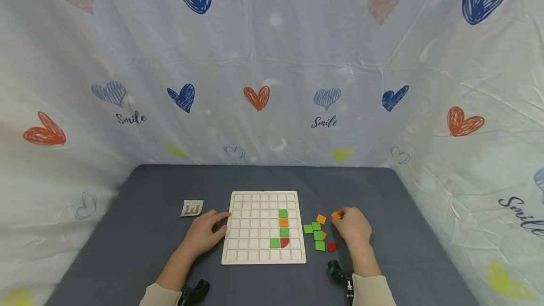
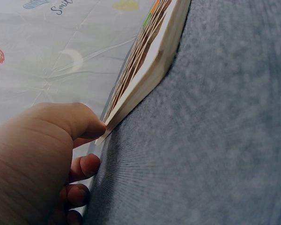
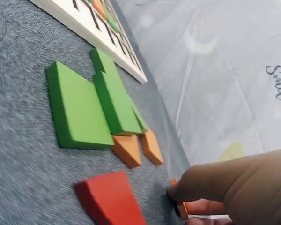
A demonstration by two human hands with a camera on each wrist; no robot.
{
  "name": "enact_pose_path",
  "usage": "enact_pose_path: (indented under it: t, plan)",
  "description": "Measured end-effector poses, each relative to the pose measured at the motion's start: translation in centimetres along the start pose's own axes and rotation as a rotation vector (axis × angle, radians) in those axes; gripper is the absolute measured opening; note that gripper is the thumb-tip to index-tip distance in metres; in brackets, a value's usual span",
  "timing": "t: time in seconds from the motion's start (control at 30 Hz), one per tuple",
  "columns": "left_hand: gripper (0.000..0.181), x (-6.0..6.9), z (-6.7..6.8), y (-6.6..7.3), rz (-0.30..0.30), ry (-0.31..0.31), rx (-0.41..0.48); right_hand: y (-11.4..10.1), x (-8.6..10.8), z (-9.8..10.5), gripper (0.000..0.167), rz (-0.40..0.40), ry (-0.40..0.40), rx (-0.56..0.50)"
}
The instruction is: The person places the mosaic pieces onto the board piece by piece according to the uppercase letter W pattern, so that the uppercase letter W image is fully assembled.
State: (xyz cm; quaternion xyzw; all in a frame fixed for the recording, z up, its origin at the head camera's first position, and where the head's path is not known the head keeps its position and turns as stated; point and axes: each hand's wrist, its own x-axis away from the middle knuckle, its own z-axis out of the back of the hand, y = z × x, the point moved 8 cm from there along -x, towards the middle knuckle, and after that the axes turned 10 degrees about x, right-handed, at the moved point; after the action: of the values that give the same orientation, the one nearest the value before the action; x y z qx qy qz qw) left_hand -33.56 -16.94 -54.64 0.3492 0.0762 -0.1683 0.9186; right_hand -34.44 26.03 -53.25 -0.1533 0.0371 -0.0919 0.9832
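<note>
at the middle of the dark grey tabletop (image 1: 140, 230) lies a pale grid board (image 1: 250, 225). toward its right side four pieces fill one column: a green square (image 1: 283, 213), an orange square (image 1: 284, 222), another green square (image 1: 284, 232) and a red quarter-round (image 1: 285, 242), with one more green square (image 1: 275, 243) just left of the red. the left hand (image 1: 203, 234) is loosely spread at the board's left edge, a fingertip touching the wood, with nothing in its grasp. near it lies a small printed card (image 1: 192, 208).

right of the board, the right hand (image 1: 353, 226) pinches a small orange piece (image 1: 335, 215) between thumb and fingers; whether that piece touches the tabletop, i cannot tell. between this hand and the board sit four loose green tiles (image 1: 320, 246), grouped closely, a loose orange tile (image 1: 320, 219), another orange tile (image 1: 325, 235) partly hidden by a green one, and a loose red piece (image 1: 332, 247).
</note>
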Motion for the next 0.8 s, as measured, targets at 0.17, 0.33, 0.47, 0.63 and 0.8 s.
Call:
enact_pose_path:
  t: [0.17, 0.33, 0.47, 0.63, 0.8]
  plan:
    - [0.037, -0.4, 0.3, 0.1, -0.015, 0.012, -0.003, -0.6, 0.1, 1.5, 0.036, 0.018, -0.005, -0.034]
    - [0.037, 0.1, -0.4, -0.6, 0.033, -0.026, 0.006, -2.6, 1.1, 3.7, 0.034, 0.085, -0.014, -0.083]
    - [0.036, -0.4, -0.7, -0.9, 0.054, -0.040, 0.001, -4.9, 1.7, 5.3, 0.029, 0.139, -0.019, -0.119]
    - [0.035, -0.5, -0.2, -0.9, 0.041, -0.003, -0.005, -8.1, 2.2, 5.7, 0.023, 0.187, -0.018, -0.165]
    - [0.034, -0.5, -0.4, -0.9, 0.046, -0.014, -0.009, -11.3, 3.5, 4.9, 0.021, 0.288, -0.051, -0.227]
